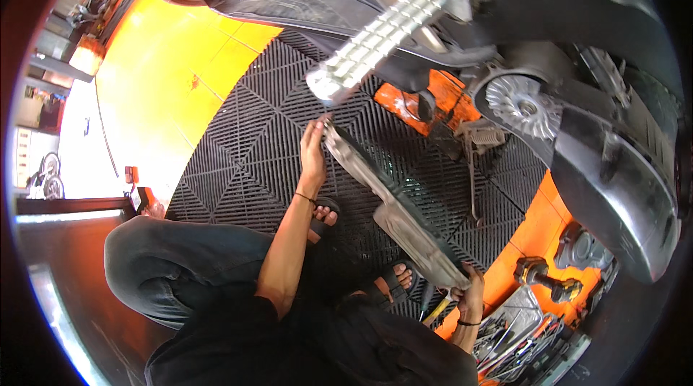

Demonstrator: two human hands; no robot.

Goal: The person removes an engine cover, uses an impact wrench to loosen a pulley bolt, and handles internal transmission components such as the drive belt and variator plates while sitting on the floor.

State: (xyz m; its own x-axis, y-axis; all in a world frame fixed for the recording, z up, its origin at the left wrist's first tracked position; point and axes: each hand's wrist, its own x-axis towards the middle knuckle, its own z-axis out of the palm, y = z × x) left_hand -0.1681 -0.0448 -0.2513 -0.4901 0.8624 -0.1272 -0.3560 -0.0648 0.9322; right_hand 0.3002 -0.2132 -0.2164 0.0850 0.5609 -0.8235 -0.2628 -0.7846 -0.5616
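While a scooter (613, 176) fills the upper right, a black ribbed floor mat (245, 119) spreads beneath. Long metal engine cover (393, 209) held slantwise above mat, between both hands. Tool tray (525, 302) lower right, loaded. Finned pulley (521, 106) exposed on scooter. Yellow-black cordless driver (548, 281) near tray. Left hand (312, 158): fingers pinching cover's upper end. Right hand (471, 292): fingers gripping lower end.
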